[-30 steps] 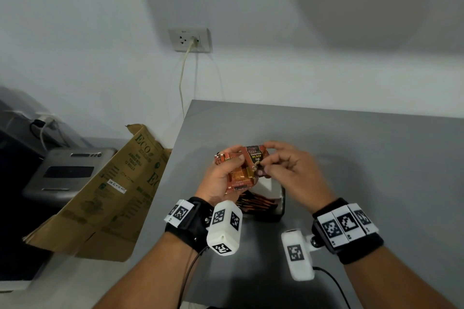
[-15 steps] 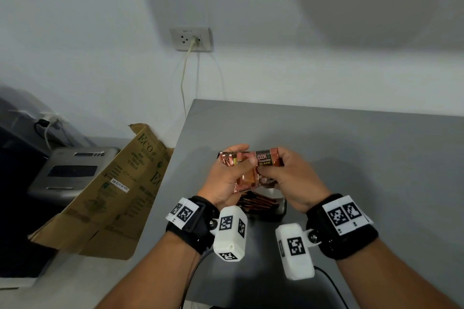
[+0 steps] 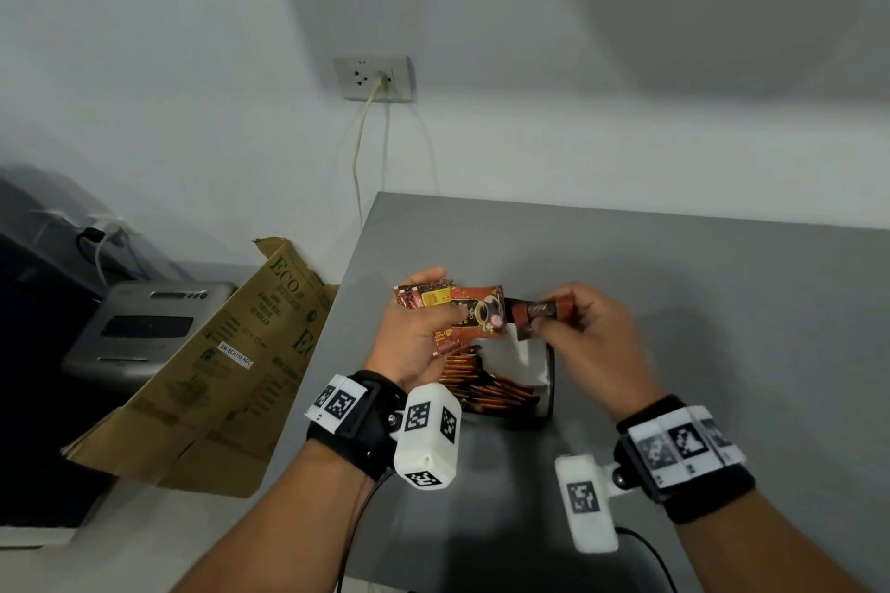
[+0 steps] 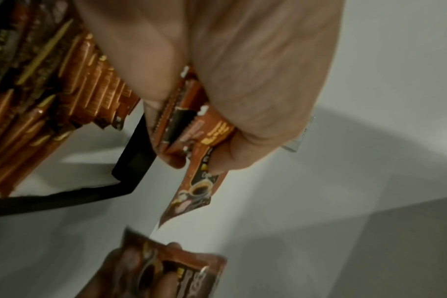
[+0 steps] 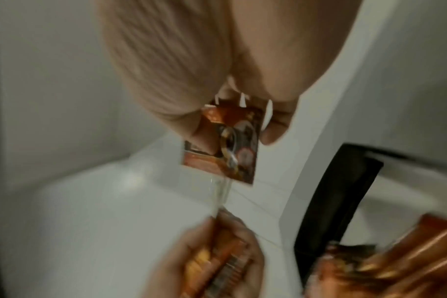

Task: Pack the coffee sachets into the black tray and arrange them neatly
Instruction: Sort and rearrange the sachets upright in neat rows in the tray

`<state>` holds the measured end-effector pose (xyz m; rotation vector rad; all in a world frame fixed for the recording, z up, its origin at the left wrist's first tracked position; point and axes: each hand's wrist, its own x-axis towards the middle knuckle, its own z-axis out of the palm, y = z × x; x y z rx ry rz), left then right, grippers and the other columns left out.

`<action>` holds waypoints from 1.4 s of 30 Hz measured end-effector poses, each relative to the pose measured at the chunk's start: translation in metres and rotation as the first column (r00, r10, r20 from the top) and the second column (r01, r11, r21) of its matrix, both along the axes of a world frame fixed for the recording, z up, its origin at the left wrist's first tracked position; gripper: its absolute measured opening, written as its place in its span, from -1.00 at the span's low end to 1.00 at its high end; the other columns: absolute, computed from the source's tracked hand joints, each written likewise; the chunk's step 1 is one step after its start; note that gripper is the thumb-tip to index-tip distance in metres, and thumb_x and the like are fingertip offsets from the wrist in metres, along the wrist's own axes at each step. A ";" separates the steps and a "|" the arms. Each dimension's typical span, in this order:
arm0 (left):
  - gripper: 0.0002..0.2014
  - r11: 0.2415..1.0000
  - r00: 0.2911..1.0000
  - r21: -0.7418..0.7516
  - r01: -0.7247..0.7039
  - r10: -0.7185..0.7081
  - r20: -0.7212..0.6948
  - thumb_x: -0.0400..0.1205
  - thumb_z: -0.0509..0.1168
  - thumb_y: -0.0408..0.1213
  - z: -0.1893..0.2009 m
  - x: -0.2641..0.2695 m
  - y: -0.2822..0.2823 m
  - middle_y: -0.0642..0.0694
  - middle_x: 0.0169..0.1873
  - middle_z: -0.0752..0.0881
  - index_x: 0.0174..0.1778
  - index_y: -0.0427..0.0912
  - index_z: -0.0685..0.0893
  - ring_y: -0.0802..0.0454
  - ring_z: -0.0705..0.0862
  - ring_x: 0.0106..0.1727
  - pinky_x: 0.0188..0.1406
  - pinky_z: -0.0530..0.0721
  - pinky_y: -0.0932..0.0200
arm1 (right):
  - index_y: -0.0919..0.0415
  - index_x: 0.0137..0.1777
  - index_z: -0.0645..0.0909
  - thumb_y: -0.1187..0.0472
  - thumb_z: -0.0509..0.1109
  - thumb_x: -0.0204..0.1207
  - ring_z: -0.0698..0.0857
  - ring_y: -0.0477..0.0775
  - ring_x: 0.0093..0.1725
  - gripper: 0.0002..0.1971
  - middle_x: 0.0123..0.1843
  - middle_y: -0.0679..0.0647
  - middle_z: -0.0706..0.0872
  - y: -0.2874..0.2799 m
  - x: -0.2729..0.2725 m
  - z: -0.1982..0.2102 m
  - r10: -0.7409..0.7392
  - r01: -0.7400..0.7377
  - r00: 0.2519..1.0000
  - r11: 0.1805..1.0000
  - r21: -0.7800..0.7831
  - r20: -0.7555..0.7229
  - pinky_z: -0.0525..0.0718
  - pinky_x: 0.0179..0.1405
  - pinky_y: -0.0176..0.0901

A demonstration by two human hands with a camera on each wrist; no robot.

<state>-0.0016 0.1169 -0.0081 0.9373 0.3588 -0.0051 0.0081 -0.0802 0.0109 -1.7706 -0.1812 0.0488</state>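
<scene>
1. Black tray (image 3: 550,380) is sitting on the grey table (image 3: 698,303), nearest the person and just below both hands. Packed sachets (image 3: 486,392) are lying in a slanted row along its left side; white lining is showing on its right.
2. Left hand (image 3: 414,332) is hovering over the tray's left edge, fingers and thumb curled round a bunch of sachets (image 3: 462,311). The left wrist view shows the bunch (image 4: 191,129) clamped between thumb and fingers.
3. Right hand (image 3: 587,332) is hovering over the tray's right side, pinching a single sachet (image 3: 537,311) between thumb and fingertips. Its near end is just beside the bunch; cannot tell if touching.
4. Flattened cardboard box (image 3: 212,376) is leaning off the table's left edge.
5. Wall socket (image 3: 374,79) is sitting farthest back, with a cord plugged in.
</scene>
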 end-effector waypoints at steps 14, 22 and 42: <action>-0.36 0.980 0.977 0.021 0.197 -0.198 0.078 0.22 0.37 -0.75 0.010 0.003 0.002 -0.27 -0.18 0.77 0.21 -0.20 0.66 -0.15 0.76 -0.23 -0.16 0.79 -0.05 | -0.04 0.15 0.62 0.45 0.47 0.52 0.82 0.00 -0.07 -0.63 -0.01 0.01 0.83 0.006 0.006 0.015 0.253 -0.276 0.945 0.957 -0.088 -0.207 0.80 0.00 -0.02; -0.57 0.979 0.990 -0.151 0.138 -0.140 -0.002 0.36 0.26 -0.46 0.014 0.000 0.004 -0.35 -0.18 0.74 0.18 -0.24 0.65 -0.21 0.76 -0.26 -0.36 0.75 0.03 | 0.01 0.07 0.67 0.31 0.47 0.58 0.85 0.04 -0.09 -0.82 -0.07 0.04 0.86 0.005 0.002 0.013 0.302 -0.343 0.917 0.931 -0.126 -0.261 0.78 0.05 -0.01; -0.50 0.934 0.899 -0.143 0.328 -0.355 -0.255 0.56 0.42 0.16 0.004 -0.005 0.008 -0.27 -0.29 0.69 0.11 -0.24 0.65 -0.12 0.69 -0.39 -0.37 0.68 0.08 | -0.08 0.11 0.72 0.46 0.46 0.55 0.82 -0.06 -0.04 -0.63 -0.02 -0.10 0.84 0.011 0.003 0.020 0.082 -0.078 0.996 0.987 0.139 -0.023 0.77 -0.01 -0.22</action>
